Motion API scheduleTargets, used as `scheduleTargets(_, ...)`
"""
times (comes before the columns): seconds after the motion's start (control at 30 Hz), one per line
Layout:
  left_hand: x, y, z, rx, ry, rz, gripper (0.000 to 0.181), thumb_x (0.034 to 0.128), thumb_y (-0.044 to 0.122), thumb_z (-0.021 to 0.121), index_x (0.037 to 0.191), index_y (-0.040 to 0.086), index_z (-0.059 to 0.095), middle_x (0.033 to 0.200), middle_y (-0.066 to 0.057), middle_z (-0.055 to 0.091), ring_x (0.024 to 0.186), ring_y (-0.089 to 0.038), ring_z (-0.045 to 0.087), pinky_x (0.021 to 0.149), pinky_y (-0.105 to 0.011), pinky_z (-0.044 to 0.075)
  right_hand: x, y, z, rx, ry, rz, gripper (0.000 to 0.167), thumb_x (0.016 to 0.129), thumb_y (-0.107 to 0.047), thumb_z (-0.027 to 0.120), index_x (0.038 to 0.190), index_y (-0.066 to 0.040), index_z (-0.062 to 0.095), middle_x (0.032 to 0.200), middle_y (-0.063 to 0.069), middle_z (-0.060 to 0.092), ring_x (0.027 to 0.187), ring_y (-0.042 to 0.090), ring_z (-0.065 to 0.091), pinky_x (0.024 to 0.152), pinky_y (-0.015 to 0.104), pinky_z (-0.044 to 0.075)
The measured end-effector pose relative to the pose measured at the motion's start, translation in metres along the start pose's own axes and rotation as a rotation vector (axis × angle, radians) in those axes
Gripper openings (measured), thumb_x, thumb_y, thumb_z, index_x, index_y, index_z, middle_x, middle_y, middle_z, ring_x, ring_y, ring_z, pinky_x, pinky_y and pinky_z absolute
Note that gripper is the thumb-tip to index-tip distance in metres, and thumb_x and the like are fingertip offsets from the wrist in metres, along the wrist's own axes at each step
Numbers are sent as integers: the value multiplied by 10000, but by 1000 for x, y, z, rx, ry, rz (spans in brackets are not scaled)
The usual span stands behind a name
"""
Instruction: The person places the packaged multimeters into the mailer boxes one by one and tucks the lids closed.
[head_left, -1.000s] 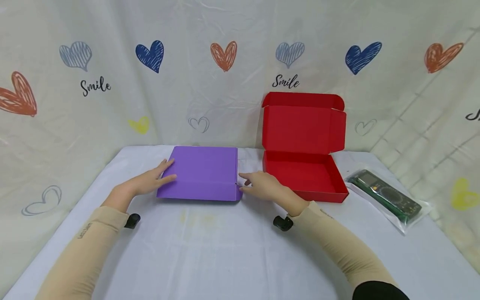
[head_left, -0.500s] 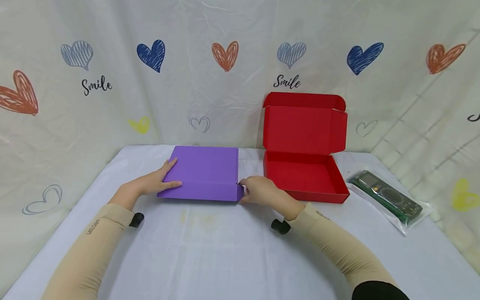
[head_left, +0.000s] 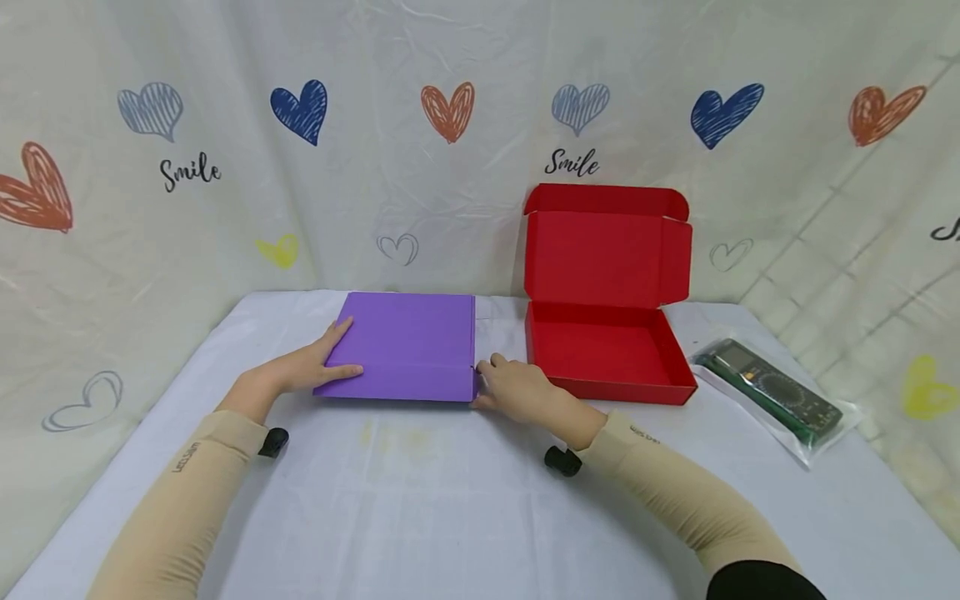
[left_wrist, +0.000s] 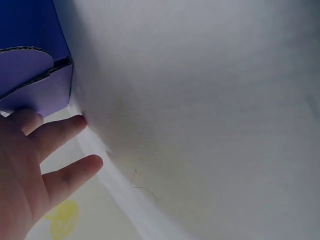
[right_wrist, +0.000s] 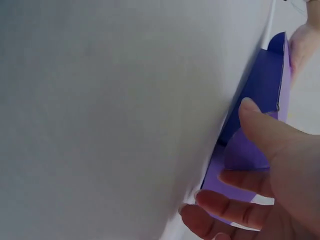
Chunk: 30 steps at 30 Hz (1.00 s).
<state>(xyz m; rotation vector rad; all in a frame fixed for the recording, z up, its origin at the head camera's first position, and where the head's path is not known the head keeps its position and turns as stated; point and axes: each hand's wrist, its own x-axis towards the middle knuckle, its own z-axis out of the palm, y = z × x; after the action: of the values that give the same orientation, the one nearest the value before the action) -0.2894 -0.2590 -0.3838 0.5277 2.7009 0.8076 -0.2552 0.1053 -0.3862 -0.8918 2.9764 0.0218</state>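
A purple cardboard box point(head_left: 412, 337) lies on the white-covered table with its lid down. My left hand point(head_left: 307, 364) rests along its left edge, fingers spread, thumb over the top near the front. In the left wrist view, fingertips point(left_wrist: 67, 132) show beside the box's end, where a rounded flap point(left_wrist: 22, 67) is visible. At the right front corner, my right hand point(head_left: 521, 390) touches the box with slightly bent fingers. The right wrist view shows my thumb and index finger apart, on either side of another rounded purple flap point(right_wrist: 242, 152).
A red cardboard box point(head_left: 611, 342) stands right of the purple one, its lid raised against the patterned backdrop. Further right lies a multimeter point(head_left: 772, 392) in a clear plastic bag.
My right hand has reached the purple box's right front corner, and the side flap there no longer sticks out. My left thumb has slid a little further onto the lid.
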Motion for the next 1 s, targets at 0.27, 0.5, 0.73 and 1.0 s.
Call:
scheduleTargets(0.27,-1,2,-3,7,-10,-11,1022,999,571,585,1651,130,-67,1658,-302,-97,1517,-503,6,1191,-652,76,-1,1,-9,84,-76,-4,507,942,-418,744,1283,-53,657,1092,96,629,807,202,655,693,366,598)
scheduleTargets(0.5,-2,1,-2,-15,-20,-22,1024,997,578,584,1651,152,-78,1667,-283,-89,1520,-497,11,1191,-654,77,0,4,-13,156,-123,-5,502,940,-415,744,1293,-63,679,1099,78,647,835,185,654,734,344,587)
scheduleTargets(0.73,-1,-1,1,-27,-19,-10,1024,999,570,584,1650,139,-79,1671,-278,-81,1525,-485,7,1193,-649,75,-3,3,-12,186,-115,-28,461,961,-392,723,1279,-60,683,1095,67,652,832,176,658,729,339,581)
scheduleTargets(1.0,-1,-2,0,-19,-18,-16,1038,997,595,569,1645,139,-101,1674,-263,-99,1531,-467,-19,1199,-639,65,-3,4,-13,197,-111,-84,295,1002,-357,677,1088,-75,700,1000,32,608,746,143,602,659,296,525)
